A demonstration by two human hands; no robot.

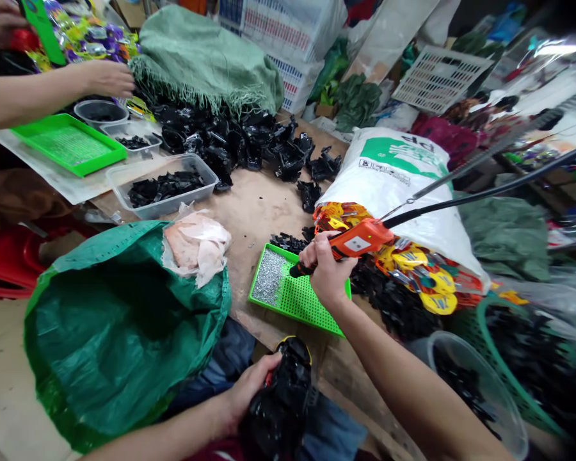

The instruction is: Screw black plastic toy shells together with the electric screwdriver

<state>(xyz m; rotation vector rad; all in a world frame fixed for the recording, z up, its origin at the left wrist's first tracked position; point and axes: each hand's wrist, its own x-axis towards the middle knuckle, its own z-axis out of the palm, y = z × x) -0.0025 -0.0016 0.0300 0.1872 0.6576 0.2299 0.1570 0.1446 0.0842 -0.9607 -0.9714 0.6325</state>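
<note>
My right hand is closed around an orange electric screwdriver with a black cable, its tip pointing down toward a green perforated tray that holds a heap of small silver screws. My left hand grips a black plastic toy part low over my lap, near the table's front edge.
A large green sack stands open at left. Black plastic parts are piled across the table, some in a clear tub. A white bag of colourful pieces lies at right. Another person's hands work at far left beside a second green tray.
</note>
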